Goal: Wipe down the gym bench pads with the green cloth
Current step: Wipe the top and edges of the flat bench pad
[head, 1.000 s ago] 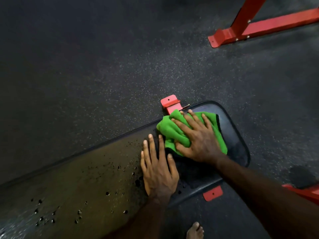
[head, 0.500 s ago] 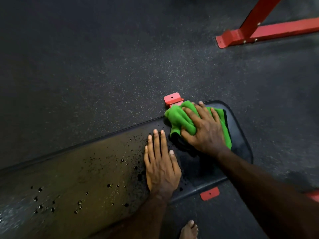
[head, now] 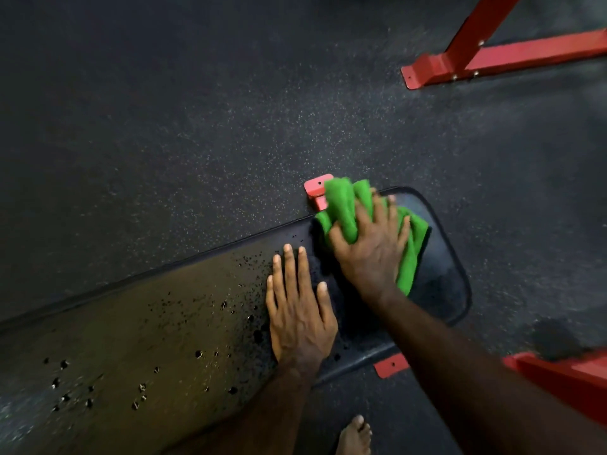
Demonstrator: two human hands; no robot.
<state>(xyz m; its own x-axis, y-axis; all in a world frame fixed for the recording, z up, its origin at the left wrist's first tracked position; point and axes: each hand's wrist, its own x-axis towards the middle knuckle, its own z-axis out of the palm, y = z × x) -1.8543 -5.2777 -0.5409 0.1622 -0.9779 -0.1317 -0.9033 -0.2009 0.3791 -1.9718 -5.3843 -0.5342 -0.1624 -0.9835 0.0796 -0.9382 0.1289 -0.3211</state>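
Note:
A long black bench pad [head: 164,339] runs from the lower left to a rounded end at the right, dotted with dark droplets. My right hand [head: 371,247] presses the bunched green cloth [head: 345,208] onto the pad near its far edge, fingers spread over it. The cloth's top hangs past the pad edge over a red bracket [head: 317,188]. My left hand [head: 299,310] lies flat on the pad just left of the cloth, fingers together, holding nothing.
Dark speckled rubber floor [head: 197,126] surrounds the bench. A red steel frame foot [head: 460,64] stands at the top right. Another red frame part [head: 565,382] sits at the right edge, a red bracket [head: 391,366] under the pad, and a bare foot [head: 356,436] at the bottom.
My right hand has pushed the green cloth away from me toward the pad's far edge, bunching it over the red bracket. The left hand stays flat in place.

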